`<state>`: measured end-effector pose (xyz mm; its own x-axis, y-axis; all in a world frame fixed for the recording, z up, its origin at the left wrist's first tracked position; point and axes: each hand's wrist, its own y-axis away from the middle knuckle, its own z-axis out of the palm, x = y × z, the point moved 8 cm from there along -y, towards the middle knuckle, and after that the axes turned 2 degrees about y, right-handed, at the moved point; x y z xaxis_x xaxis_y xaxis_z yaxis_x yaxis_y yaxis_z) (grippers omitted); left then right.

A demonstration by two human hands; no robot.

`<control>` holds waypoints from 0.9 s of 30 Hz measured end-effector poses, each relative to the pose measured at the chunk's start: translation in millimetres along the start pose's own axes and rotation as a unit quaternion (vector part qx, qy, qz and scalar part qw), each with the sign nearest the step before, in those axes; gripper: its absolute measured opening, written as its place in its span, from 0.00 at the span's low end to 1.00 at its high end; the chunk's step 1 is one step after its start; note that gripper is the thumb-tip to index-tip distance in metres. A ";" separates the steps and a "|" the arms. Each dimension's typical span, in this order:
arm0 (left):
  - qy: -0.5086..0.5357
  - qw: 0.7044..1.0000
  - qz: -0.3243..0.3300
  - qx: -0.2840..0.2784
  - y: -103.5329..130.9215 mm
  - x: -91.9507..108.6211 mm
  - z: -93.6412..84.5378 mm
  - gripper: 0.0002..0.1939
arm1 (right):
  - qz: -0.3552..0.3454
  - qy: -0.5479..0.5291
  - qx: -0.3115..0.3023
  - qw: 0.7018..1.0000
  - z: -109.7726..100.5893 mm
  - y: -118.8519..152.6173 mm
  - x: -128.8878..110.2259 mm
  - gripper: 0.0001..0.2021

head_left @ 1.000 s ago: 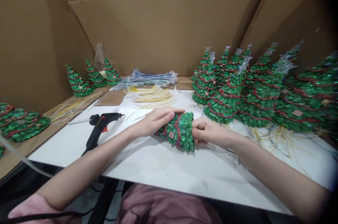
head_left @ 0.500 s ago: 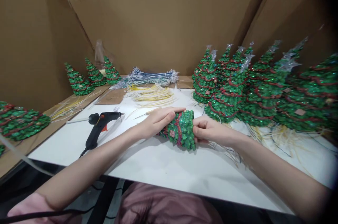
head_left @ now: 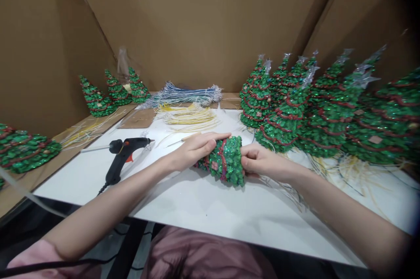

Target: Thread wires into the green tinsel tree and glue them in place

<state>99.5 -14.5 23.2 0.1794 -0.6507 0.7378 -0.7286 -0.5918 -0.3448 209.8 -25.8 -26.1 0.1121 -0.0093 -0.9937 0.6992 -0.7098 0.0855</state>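
Observation:
A green glittery model Christmas tree (head_left: 226, 163) with red garlands lies on its side on the white table (head_left: 203, 209), its base turned to the right. My left hand (head_left: 197, 150) is laid over its narrow upper part, fingers together, gripping it against the tabletop. At the base, my right hand (head_left: 257, 160) has its fingers curled in at the rim; whatever is between them is hidden. Thin pale wires (head_left: 288, 191) trail out below the right wrist. Just beyond my left hand, a thin pointed tool (head_left: 180, 140) lies on the table.
A black hot glue gun (head_left: 121, 160) lies to the left. Bundles of blue-white wires (head_left: 190, 94) and yellow-white wires (head_left: 188, 117) lie at the back. Several star-topped trees (head_left: 284, 117) crowd the right; more trees (head_left: 95, 97) stand left. Cardboard walls (head_left: 210, 29) enclose the table.
Both hands keep nearly the same hold on the tree. The view has shifted very slightly; nothing else has visibly moved.

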 end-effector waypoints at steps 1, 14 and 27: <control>0.017 1.000 -0.005 -0.010 0.2 -1.1 -0.8 0.24 | 0.000 -0.001 0.000 1.000 -0.1 -0.1 0.0 0.27; 0.102 0.989 -0.034 -0.098 0.0 -5.7 -3.5 0.29 | 0.006 0.014 0.005 1.000 -2.3 0.3 3.1 0.27; 0.084 0.994 -0.023 -0.073 -0.9 -8.8 -2.4 0.28 | -0.009 -0.019 -0.027 0.999 4.8 -0.2 2.1 0.24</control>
<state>97.0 -7.2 18.4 0.1111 -0.5284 0.8417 -0.8124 -0.5361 -0.2294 206.6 -29.1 -28.6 0.0728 -0.0252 -0.9970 0.7380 -0.6710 0.0708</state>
